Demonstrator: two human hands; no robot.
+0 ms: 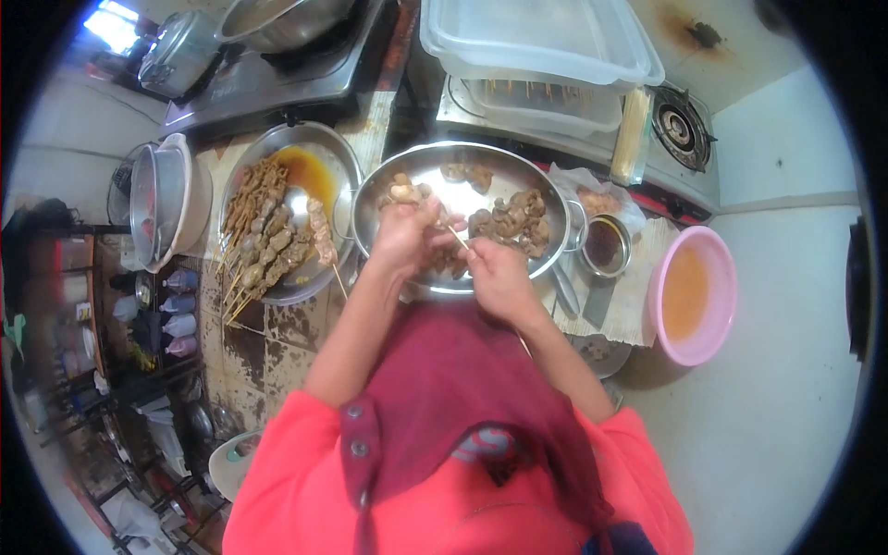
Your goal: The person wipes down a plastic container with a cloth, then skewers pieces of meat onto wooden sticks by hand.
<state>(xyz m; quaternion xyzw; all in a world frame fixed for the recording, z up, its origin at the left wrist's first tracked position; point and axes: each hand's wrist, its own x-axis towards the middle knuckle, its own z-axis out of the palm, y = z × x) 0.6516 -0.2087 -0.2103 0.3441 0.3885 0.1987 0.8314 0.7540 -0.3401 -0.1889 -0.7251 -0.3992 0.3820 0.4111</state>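
Over a shiny two-handled steel pan [444, 151], both hands work close together. My right hand [502, 280] pinches a thin wooden skewer [458, 238] that slants up toward the other hand. Curled around the skewer's far end, my left hand [407, 236] grips meat; pale meat pieces [404, 191] show just beyond its fingers. The exact grip of the left fingertips is partly hidden. Brown meat chunks [513, 217] lie in the pan to the right of the hands. On the left, a steel tray [344, 153] bears several loaded skewers [268, 236] and amber liquid.
A pink basin [659, 296] of orange liquid stands at the right. Nearer are a small bowl of dark sauce [606, 248], a knife [566, 291] and a plastic bag [601, 199]. Behind sit plastic tubs [546, 46], a bundle of skewers [632, 137] and a gas burner [683, 129].
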